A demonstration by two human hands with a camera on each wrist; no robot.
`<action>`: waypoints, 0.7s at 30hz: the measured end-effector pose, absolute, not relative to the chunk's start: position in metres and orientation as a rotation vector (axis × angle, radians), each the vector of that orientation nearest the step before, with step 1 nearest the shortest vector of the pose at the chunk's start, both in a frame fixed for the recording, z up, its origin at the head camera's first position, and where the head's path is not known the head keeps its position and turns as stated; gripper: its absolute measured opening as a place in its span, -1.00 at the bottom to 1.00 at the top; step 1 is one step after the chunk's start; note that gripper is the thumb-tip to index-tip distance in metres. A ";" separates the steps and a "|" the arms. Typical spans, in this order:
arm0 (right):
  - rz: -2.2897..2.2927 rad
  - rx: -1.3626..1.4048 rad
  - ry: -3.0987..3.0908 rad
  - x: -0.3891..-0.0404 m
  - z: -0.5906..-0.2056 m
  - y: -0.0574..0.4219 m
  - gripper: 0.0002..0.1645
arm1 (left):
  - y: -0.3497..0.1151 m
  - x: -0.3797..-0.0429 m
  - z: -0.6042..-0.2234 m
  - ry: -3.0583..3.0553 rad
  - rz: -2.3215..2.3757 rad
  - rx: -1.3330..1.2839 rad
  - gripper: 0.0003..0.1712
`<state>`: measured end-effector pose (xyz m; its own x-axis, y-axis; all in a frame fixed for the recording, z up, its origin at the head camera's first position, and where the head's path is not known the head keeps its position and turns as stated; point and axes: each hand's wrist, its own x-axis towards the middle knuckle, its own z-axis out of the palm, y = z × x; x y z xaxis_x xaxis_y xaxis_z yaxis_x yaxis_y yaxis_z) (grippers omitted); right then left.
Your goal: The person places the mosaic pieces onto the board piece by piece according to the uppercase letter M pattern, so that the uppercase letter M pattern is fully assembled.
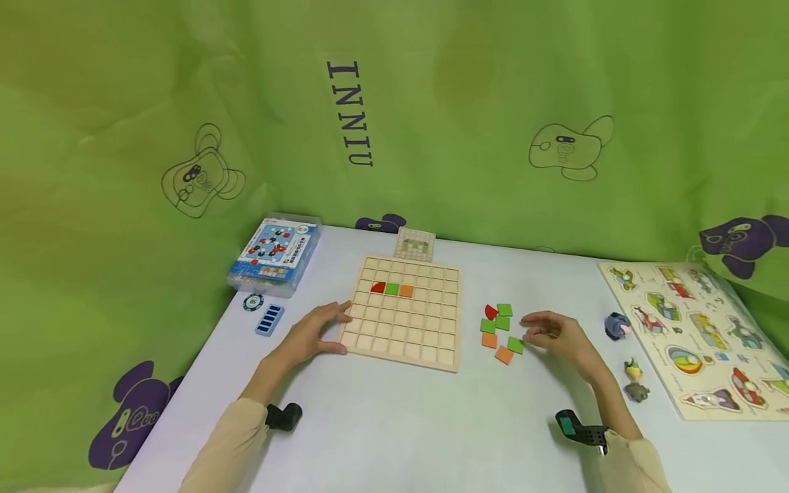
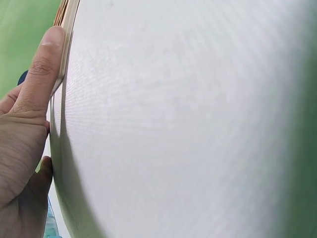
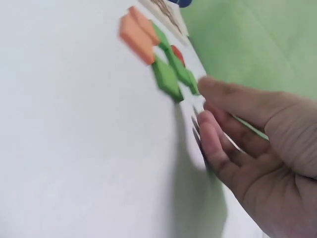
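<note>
A wooden grid board [image 1: 407,329] lies on the table, with a red quarter-round piece [image 1: 379,287], a green square tile [image 1: 392,289] and an orange square tile [image 1: 406,292] in a row in its upper left part. My left hand [image 1: 311,335] rests at the board's left edge, thumb and fingers spread. In the left wrist view its thumb [image 2: 44,64] lies along the board's side. My right hand [image 1: 557,337] hovers just right of the loose tiles, fingers loosely bent and holding nothing. Nearest to it is a green tile [image 1: 515,345]; other green, orange and red pieces [image 1: 489,339] lie beside it.
A small pattern card [image 1: 415,244] lies behind the board. At the left are a boxed set [image 1: 275,253], a round chip [image 1: 253,302] and a blue card [image 1: 269,320]. At the right stand small figurines [image 1: 617,326] and a picture puzzle board [image 1: 703,342].
</note>
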<state>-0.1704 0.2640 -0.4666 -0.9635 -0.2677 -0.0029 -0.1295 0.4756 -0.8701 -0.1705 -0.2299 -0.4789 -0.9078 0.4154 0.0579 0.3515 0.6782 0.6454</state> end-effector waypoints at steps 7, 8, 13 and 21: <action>-1.352 -0.465 2.701 -0.161 -0.477 0.262 -0.69 | -0.231 -0.170 -0.481 2.787 1.074 0.658 -0.33; -1.340 -0.471 2.727 -0.161 -0.477 0.260 -0.71 | -0.231 -0.170 -0.480 2.786 1.078 0.655 -0.33; -1.346 -0.483 2.790 -0.162 -0.480 0.258 -0.72 | -0.232 -0.170 -0.478 2.772 1.079 0.654 -0.33; -1.386 -0.490 2.832 -0.159 -0.483 0.262 -0.72 | -0.230 -0.171 -0.479 2.779 1.066 0.661 -0.33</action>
